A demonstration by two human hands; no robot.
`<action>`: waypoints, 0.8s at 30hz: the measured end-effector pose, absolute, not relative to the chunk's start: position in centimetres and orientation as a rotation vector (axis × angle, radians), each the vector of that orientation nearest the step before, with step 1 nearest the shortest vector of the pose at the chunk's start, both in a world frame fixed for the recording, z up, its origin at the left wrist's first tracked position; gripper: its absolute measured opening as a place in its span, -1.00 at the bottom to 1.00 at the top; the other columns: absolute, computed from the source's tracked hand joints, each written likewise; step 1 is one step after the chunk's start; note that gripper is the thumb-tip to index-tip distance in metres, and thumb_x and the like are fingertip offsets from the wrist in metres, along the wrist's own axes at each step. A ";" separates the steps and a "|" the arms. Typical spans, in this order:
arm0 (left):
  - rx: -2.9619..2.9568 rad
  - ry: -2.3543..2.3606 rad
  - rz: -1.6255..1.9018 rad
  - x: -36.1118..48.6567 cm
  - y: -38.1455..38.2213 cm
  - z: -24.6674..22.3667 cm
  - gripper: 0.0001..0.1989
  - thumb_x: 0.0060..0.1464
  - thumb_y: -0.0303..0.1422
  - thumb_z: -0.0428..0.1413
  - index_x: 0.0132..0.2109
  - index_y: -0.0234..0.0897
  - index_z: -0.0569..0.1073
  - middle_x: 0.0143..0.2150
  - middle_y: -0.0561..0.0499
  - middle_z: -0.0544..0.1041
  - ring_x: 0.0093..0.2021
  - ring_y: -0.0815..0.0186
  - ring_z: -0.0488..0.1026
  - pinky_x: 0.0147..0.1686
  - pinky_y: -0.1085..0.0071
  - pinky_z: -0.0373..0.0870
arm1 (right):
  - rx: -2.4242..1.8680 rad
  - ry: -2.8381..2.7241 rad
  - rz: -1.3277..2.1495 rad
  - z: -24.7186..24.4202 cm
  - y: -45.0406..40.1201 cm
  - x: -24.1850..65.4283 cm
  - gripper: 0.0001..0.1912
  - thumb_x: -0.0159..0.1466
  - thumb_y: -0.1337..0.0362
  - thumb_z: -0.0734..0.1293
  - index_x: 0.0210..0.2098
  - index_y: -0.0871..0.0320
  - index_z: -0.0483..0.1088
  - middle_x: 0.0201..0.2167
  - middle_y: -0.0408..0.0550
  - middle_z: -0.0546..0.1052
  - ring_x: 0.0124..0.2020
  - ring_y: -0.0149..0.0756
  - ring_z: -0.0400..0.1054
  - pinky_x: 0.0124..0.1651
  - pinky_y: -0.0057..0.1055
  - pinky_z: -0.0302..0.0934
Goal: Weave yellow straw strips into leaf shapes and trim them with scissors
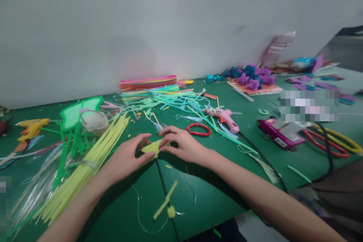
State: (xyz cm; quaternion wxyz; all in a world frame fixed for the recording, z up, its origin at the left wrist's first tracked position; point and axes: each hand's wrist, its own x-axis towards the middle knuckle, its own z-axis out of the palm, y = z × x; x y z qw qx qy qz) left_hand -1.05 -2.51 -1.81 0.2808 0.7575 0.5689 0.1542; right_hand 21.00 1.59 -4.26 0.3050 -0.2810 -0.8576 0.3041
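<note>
1. The left hand has its fingers partly curled, the thumb and fingertips closed on the left part of the yellow-green piece.
2. The right hand pinches the piece's right end, its fingers bent over the thumb.
3. Both hands come from the near side, backs up, low above the green surface.
4. The piece sits between both sets of fingers, right of the yellow-green strips.

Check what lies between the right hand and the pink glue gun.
Red looped handles, then some pale green strips, lie between the right hand and the pink glue gun; the head view shows it.
</note>
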 end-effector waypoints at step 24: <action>1.577 1.193 0.224 0.2 -0.3 -0.4 -0.72 -0.10 -0.18 0.23 -0.34 -0.24 0.37 -0.42 0.15 0.41 -0.37 0.33 0.40 -0.41 0.46 0.29 | -0.909 -1.322 1.950 -4.8 1.3 20.8 -0.60 -0.04 0.33 0.53 -0.25 0.24 0.36 -0.54 -0.17 0.53 -0.45 -0.37 0.51 -0.34 -0.48 0.39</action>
